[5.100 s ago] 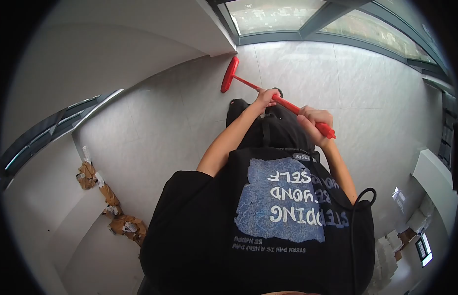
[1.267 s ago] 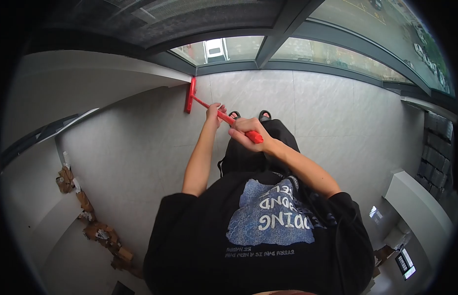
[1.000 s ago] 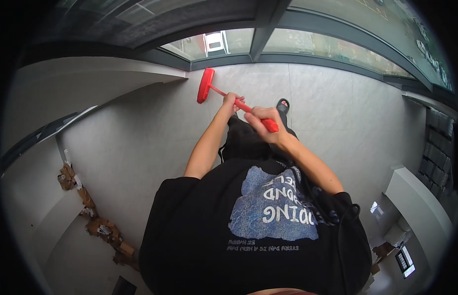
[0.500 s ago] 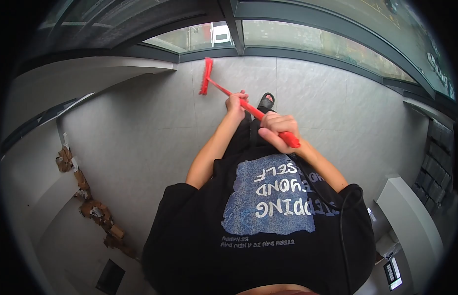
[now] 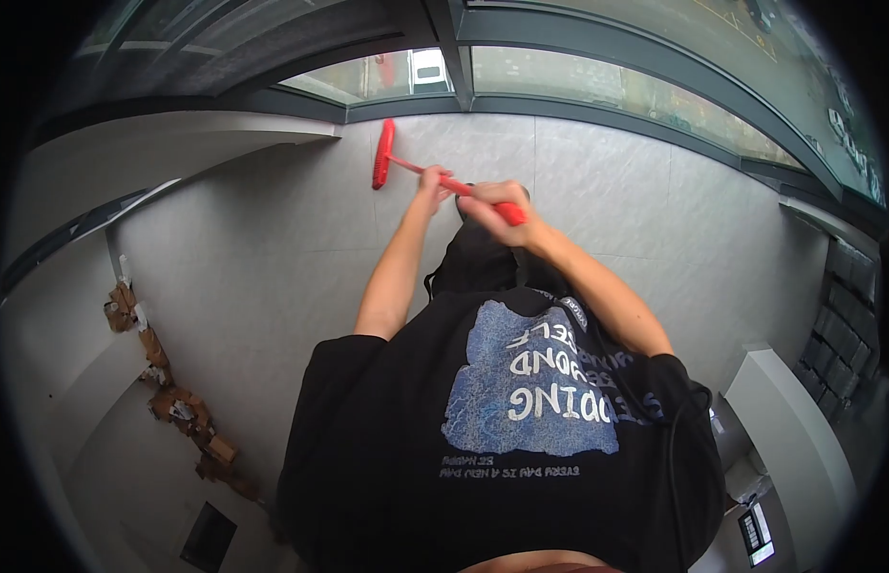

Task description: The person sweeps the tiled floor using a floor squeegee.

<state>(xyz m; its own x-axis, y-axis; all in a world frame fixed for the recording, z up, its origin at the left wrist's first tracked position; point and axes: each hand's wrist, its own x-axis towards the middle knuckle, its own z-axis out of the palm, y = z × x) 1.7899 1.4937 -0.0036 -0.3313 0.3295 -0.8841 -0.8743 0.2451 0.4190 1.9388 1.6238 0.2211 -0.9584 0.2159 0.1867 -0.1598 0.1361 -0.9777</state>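
A red broom [image 5: 383,155] reaches out ahead of me, its bristled head over the grey tiled floor [image 5: 597,205] near the window wall. Partway down the red handle, my left hand [image 5: 432,183] is wrapped round it. My right hand [image 5: 499,210] grips the thick top end, closer to my body, and is slightly blurred. The handle slants from the right hand up and left to the broom head. Whether the bristles touch the floor I cannot tell.
Dark-framed windows [image 5: 607,79] run along the far side. A pale wall [image 5: 177,153] stands at the left. Brown cardboard and paper [image 5: 182,411] lie along the lower left. Stacked grey packages [image 5: 839,329] stand at the right, by a white ledge [image 5: 788,415].
Since half a second ago the broom head has moved slightly left, and both hands have shifted left, the right one also farther from my body. Earlier, the window posts and wall appeared farther right.
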